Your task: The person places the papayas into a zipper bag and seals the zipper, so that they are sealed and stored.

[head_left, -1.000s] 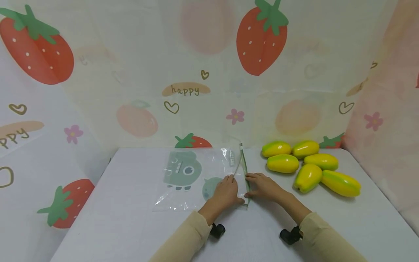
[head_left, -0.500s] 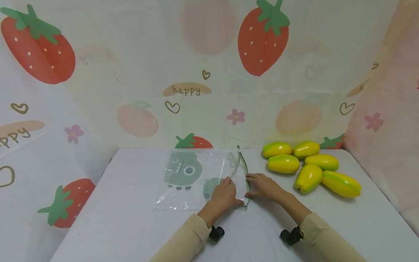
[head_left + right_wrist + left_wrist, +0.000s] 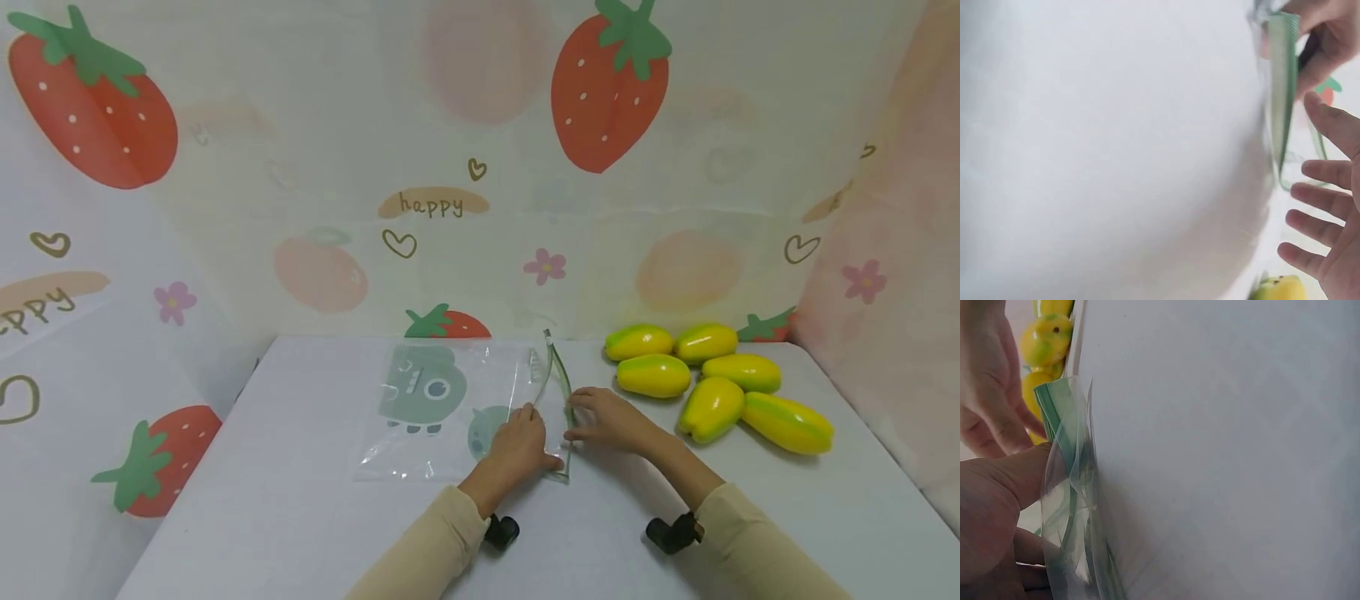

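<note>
A clear zip bag printed with green cartoon monsters lies flat on the white table, its green-edged mouth at the right and spread apart. My left hand lies over the mouth end and holds the near part of its edge. In the left wrist view the thumb of that hand is against the plastic, with fingers partly hidden behind it. My right hand is just right of the green strip. Its fingers are spread and fairly straight in the right wrist view, with nothing held.
Several yellow-green papayas are grouped on the right side of the table, beyond my right hand. A fruit-print cloth hangs behind and at both sides. Black wrist cameras sit under the sleeves.
My right hand has come off the green strip, its thumb and fingers lifting slightly up and right. My left hand stays at the bag's mouth. The whole view has shifted slightly.
</note>
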Demonstrator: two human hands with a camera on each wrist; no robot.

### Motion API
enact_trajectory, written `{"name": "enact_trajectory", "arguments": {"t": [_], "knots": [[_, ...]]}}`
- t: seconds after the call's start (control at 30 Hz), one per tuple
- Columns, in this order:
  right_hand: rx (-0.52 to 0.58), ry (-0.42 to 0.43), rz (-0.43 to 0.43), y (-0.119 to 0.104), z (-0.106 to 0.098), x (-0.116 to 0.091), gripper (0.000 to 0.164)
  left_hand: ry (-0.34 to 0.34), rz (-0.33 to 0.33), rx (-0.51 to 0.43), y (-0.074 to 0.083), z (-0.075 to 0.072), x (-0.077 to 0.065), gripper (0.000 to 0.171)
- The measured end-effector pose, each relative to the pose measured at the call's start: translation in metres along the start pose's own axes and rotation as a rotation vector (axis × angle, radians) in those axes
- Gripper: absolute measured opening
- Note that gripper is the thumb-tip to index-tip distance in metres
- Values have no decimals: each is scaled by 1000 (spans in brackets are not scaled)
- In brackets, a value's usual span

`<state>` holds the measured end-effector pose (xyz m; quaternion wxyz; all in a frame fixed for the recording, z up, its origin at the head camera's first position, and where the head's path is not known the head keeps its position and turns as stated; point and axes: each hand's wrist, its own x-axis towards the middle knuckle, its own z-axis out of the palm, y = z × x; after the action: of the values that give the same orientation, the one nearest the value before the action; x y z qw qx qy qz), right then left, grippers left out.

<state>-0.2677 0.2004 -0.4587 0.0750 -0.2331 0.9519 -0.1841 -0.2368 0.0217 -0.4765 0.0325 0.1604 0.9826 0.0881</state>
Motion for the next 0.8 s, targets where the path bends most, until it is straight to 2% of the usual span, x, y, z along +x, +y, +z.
{"name": "enact_trajectory", "arguments": {"t": [0.27,0.57,0.8], "knots": [[18,73,40,10,-20,-4,59,-28,-22,-56,0,2,1,88],[-46,180,28,26,-46,-8,53,13,18,-42,-1,4,-1,86],[-85,168,59,40,-67,-12,52,-6,11,-59,-2,-1,-1,87]]}}
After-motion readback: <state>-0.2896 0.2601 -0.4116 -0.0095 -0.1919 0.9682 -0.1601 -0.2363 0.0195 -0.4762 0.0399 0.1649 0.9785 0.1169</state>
